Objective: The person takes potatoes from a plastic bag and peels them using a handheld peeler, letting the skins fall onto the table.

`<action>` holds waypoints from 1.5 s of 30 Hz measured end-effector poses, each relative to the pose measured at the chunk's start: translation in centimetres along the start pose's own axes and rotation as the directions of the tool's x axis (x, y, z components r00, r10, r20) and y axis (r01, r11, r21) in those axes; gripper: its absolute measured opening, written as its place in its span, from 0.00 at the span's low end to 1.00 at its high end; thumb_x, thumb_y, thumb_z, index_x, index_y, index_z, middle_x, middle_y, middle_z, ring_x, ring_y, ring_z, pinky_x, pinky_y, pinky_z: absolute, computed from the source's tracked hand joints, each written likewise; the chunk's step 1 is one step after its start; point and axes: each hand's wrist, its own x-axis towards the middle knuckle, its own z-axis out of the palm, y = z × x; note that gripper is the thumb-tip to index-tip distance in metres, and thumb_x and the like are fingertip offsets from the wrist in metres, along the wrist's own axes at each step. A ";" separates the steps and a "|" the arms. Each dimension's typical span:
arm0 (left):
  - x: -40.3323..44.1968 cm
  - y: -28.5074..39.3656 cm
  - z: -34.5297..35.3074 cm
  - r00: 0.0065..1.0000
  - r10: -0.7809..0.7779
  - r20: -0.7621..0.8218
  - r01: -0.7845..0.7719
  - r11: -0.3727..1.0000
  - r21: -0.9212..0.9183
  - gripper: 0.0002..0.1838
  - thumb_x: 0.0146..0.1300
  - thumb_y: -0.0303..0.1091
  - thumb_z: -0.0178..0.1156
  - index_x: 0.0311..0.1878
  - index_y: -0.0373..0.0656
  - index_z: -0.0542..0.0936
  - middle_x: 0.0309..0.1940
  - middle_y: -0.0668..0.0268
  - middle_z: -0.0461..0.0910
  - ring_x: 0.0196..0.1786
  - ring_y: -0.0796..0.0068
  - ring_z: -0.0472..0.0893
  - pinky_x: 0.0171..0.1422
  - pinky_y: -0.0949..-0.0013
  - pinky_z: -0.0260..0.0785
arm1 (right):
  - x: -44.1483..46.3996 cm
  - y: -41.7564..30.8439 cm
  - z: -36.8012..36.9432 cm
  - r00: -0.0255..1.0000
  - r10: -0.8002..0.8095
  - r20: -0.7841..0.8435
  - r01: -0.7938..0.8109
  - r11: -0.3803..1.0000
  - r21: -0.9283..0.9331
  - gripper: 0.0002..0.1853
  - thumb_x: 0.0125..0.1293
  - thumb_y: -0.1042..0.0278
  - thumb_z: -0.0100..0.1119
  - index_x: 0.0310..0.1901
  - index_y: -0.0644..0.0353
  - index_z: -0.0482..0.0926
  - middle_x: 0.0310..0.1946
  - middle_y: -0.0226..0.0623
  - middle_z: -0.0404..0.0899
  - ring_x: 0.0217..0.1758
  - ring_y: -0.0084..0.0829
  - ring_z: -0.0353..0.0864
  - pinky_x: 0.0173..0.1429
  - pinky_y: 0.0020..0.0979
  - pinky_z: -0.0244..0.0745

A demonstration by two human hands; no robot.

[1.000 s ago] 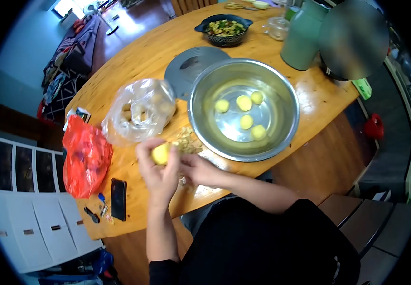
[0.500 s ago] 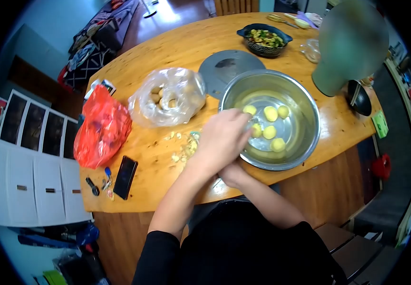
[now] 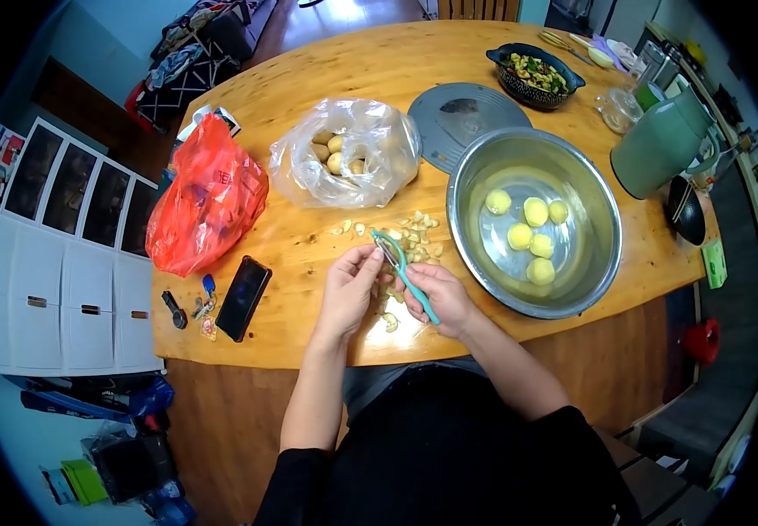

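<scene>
My right hand [image 3: 441,298] is wrapped round the handle of a teal peeler [image 3: 414,287]. The fingers of my left hand [image 3: 352,285] pinch the peeler near its blade end. Beyond and under the hands, peelings [image 3: 416,238] lie scattered on the wooden table [image 3: 309,254]. To the right stands a steel basin [image 3: 608,254] with several peeled potatoes [image 3: 536,211] inside. A clear plastic bag [image 3: 387,167] beyond my hands contains several unpeeled potatoes [image 3: 335,163].
At the left are a red bag [image 3: 208,202], a black phone [image 3: 244,298] and keys [image 3: 206,305]. Behind the basin lie a grey round mat [image 3: 449,114] and a dish of food [image 3: 537,77]. A green jug [image 3: 664,145] and a black pan [image 3: 686,210] stand at the right.
The peeled potato in my left hand went into the basin. My left hand has come back from the basin and now grips the peeler's end. The view has shifted.
</scene>
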 end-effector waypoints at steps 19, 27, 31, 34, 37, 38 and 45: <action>12.7 10.9 -3.9 0.744 0.627 0.231 -0.338 0.055 0.940 0.12 0.63 0.23 0.57 0.48 0.35 0.83 0.46 0.44 0.84 0.50 0.42 0.84 0.54 0.48 0.76 | -2.8 1.3 2.3 0.849 -0.393 0.353 0.272 -0.246 -0.930 0.22 0.60 0.50 0.74 0.34 0.58 0.74 0.26 0.40 0.81 0.30 0.44 0.84 0.34 0.43 0.75; 17.4 14.2 -4.7 0.877 0.412 0.248 -0.151 -0.254 0.955 0.09 0.62 0.30 0.62 0.41 0.41 0.89 0.42 0.50 0.88 0.51 0.49 0.86 0.56 0.51 0.79 | 0.5 -1.3 3.6 0.801 -0.539 0.263 0.178 -0.205 -0.962 0.18 0.63 0.57 0.73 0.35 0.60 0.74 0.27 0.42 0.81 0.27 0.46 0.83 0.31 0.44 0.74; 18.6 15.1 -4.4 0.954 0.250 0.168 -0.096 -0.277 0.956 0.11 0.62 0.32 0.63 0.44 0.41 0.89 0.49 0.51 0.87 0.53 0.49 0.86 0.57 0.52 0.79 | -0.4 0.7 2.4 0.721 -0.675 0.154 0.159 -0.055 -0.986 0.11 0.65 0.67 0.70 0.33 0.61 0.76 0.28 0.44 0.82 0.26 0.48 0.82 0.30 0.43 0.74; 18.9 15.8 -2.6 0.980 0.149 0.134 -0.100 -0.218 0.971 0.13 0.62 0.33 0.64 0.47 0.41 0.89 0.55 0.50 0.85 0.57 0.51 0.85 0.61 0.53 0.78 | -0.4 1.7 2.3 0.620 -0.774 0.128 0.272 0.059 -0.960 0.10 0.61 0.73 0.71 0.30 0.62 0.77 0.27 0.44 0.81 0.24 0.48 0.81 0.28 0.40 0.75; 24.5 13.1 -4.1 0.972 0.142 0.187 -0.166 -0.144 0.976 0.16 0.60 0.34 0.65 0.51 0.42 0.88 0.58 0.50 0.84 0.61 0.52 0.83 0.65 0.56 0.76 | -0.5 1.5 1.8 0.594 -0.741 0.314 0.393 -0.073 -0.917 0.09 0.58 0.77 0.71 0.30 0.61 0.76 0.30 0.43 0.82 0.24 0.44 0.81 0.28 0.36 0.75; 25.8 12.7 -4.2 0.968 0.154 0.197 -0.170 -0.171 0.970 0.17 0.60 0.34 0.66 0.52 0.42 0.88 0.58 0.49 0.84 0.62 0.53 0.83 0.66 0.57 0.76 | -0.6 1.6 1.8 0.602 -0.724 0.336 0.403 -0.088 -0.911 0.09 0.58 0.77 0.71 0.30 0.61 0.76 0.30 0.41 0.82 0.24 0.44 0.82 0.28 0.37 0.75; 27.6 13.5 -3.3 0.997 -0.068 -0.027 0.013 -0.188 0.982 0.24 0.61 0.41 0.68 0.60 0.45 0.85 0.65 0.52 0.80 0.68 0.52 0.79 0.72 0.58 0.72 | -0.5 1.6 1.7 0.608 -0.709 0.356 0.413 -0.101 -0.905 0.08 0.57 0.75 0.70 0.31 0.60 0.76 0.31 0.39 0.81 0.26 0.43 0.82 0.29 0.38 0.75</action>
